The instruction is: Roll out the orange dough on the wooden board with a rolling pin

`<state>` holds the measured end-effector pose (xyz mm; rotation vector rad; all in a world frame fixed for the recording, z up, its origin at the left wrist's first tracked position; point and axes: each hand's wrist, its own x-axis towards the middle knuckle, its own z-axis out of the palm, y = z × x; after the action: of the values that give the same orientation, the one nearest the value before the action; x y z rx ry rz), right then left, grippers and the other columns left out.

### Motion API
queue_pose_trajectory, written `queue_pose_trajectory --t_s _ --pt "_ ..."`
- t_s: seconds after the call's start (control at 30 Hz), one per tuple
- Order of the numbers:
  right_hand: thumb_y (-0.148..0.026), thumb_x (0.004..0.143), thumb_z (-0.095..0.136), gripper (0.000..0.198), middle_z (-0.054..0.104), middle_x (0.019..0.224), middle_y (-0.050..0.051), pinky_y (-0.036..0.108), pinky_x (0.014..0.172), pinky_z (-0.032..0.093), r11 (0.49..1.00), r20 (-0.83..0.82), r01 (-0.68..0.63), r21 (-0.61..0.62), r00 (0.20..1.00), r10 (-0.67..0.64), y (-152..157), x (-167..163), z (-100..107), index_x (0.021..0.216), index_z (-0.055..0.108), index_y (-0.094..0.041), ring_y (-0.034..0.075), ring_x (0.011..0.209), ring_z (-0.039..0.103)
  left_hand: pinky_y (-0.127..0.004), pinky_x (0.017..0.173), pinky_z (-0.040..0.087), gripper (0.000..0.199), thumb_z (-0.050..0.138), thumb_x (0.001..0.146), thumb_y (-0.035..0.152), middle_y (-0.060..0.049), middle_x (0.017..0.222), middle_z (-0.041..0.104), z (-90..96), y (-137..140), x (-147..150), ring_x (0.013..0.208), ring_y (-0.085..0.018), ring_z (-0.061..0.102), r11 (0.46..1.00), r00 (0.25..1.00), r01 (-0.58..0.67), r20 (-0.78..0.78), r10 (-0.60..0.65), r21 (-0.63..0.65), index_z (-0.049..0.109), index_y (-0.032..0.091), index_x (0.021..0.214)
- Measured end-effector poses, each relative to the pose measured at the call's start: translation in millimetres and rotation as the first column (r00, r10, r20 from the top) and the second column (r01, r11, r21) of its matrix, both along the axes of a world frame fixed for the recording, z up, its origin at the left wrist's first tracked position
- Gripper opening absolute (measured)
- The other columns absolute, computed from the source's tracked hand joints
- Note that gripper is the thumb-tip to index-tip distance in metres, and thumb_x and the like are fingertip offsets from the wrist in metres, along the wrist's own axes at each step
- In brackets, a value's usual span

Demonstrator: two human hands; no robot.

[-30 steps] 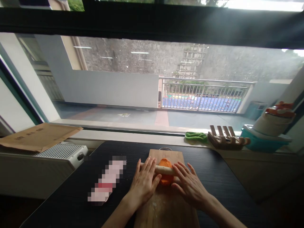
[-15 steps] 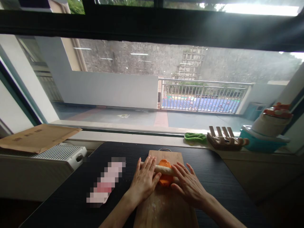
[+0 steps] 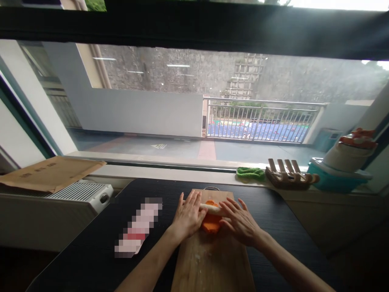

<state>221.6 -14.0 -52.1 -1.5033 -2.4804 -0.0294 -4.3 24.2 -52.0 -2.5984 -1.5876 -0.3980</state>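
A pale rolling pin (image 3: 212,209) lies crosswise on a flattened piece of orange dough (image 3: 210,224). Both rest on a wooden cutting board (image 3: 212,263) with a metal handle at its far end. Over the pin's left end my left hand (image 3: 189,214) lies flat, fingers stretched forward. My right hand (image 3: 240,219) presses on the other end, its fingers spread and extended. The palms hide both ends of the pin. A few whitish marks show on the board nearer to me.
The board stands on a black table (image 3: 146,271). To the left lies a blurred pinkish item (image 3: 139,227). Brown paper (image 3: 54,172) sits on a radiator (image 3: 85,196). Along the windowsill are a green cloth (image 3: 251,173), a brown rack (image 3: 288,176) and a teal box (image 3: 331,178).
The rolling pin and both hands have moved slightly away from me, toward the far edge of the dough. The whole view has shifted a little.
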Motion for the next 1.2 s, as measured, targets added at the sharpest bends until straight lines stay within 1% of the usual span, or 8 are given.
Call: queue_pose_trajectory --t_s 0.17,0.27,0.33,0.4,0.63,0.8,1.0,1.2 --pt "-0.039 0.095 0.030 0.042 0.051 0.132 0.011 0.057 0.103 0.025 0.991 -0.008 0.130 0.031 0.992 -0.130 27.2 -3.9 10.2 0.128 0.048 -0.021 0.028 0.128 0.038 -0.057 0.107 0.018 0.058 0.023 0.093 0.047 -0.013 0.140 0.044 3.3 23.7 10.8 0.133 -0.029 0.032 0.999 0.999 -0.047 0.009 0.046 0.019 0.040 0.014 0.137" --pt "-0.027 0.094 0.033 0.037 0.050 0.133 0.008 0.054 0.107 0.020 0.994 -0.001 0.090 0.070 0.996 -0.090 19.8 -1.8 4.2 0.128 0.047 -0.024 0.024 0.130 0.035 -0.056 0.107 0.020 0.053 0.025 0.093 0.041 -0.013 0.139 0.045 -1.9 10.8 2.3 0.132 -0.028 0.034 0.998 0.999 -0.040 0.016 0.040 0.054 0.039 0.015 0.137" --pt "-0.014 0.091 0.032 0.043 0.047 0.136 0.007 0.050 0.110 0.015 0.993 0.008 0.046 0.112 0.999 -0.047 11.1 -0.4 -3.1 0.132 0.043 -0.023 0.021 0.133 0.031 -0.055 0.109 0.018 0.051 0.028 0.093 0.038 -0.011 0.141 0.043 -7.4 -2.2 -6.5 0.133 -0.027 0.033 0.997 1.000 -0.014 0.016 0.013 0.077 0.036 0.016 0.139" --pt "-0.011 0.089 0.033 0.048 0.045 0.138 0.008 0.048 0.111 0.015 0.992 0.007 0.036 0.124 0.999 -0.038 7.6 -1.3 -7.2 0.135 0.038 -0.020 0.021 0.133 0.029 -0.053 0.110 0.015 0.052 0.031 0.092 0.036 -0.009 0.143 0.040 -10.9 -8.7 -12.5 0.134 -0.026 0.030 0.995 1.000 0.016 0.014 -0.017 0.094 0.033 0.017 0.140" --pt "-0.043 0.093 0.035 0.046 0.052 0.132 0.009 0.051 0.106 0.021 0.991 -0.034 0.132 0.015 0.991 -0.132 17.1 -14.1 3.5 0.131 0.045 -0.021 0.026 0.128 0.037 -0.059 0.108 0.015 0.052 0.030 0.092 0.039 -0.012 0.139 0.045 -6.9 3.7 -7.4 0.133 -0.029 0.032 0.994 1.000 -0.018 0.026 0.016 0.109 0.038 0.016 0.138" --pt "-0.048 0.091 0.036 0.053 0.043 0.140 0.009 0.051 0.107 0.019 0.994 -0.015 0.108 0.009 0.994 -0.107 2.4 -12.4 -7.1 0.137 0.038 -0.021 0.026 0.132 0.031 -0.056 0.110 0.013 0.055 0.027 0.093 0.045 -0.009 0.142 0.041 -9.6 -7.9 -6.0 0.134 -0.027 0.030 0.996 0.999 -0.007 0.038 0.004 0.087 0.035 0.016 0.139" --pt "-0.049 0.093 0.030 0.053 0.046 0.137 0.011 0.051 0.107 0.018 0.979 -0.003 0.197 -0.048 0.980 -0.198 17.4 -16.7 2.3 0.133 0.043 -0.017 0.026 0.130 0.035 -0.058 0.109 0.011 0.056 0.023 0.094 0.045 -0.013 0.140 0.044 -3.5 16.9 1.3 0.135 -0.028 0.029 0.998 0.997 -0.046 0.059 0.043 0.048 0.041 0.012 0.135" --pt "-0.052 0.092 0.032 0.056 0.040 0.142 0.007 0.050 0.109 0.017 0.995 -0.006 0.092 -0.032 0.996 -0.092 -6.7 -11.3 -4.9 0.138 0.036 -0.021 0.024 0.134 0.028 -0.054 0.111 0.012 0.057 0.025 0.093 0.047 -0.008 0.144 0.039 -6.0 -7.1 -6.4 0.136 -0.024 0.027 1.000 0.999 -0.005 0.053 0.004 0.009 0.034 0.015 0.139"
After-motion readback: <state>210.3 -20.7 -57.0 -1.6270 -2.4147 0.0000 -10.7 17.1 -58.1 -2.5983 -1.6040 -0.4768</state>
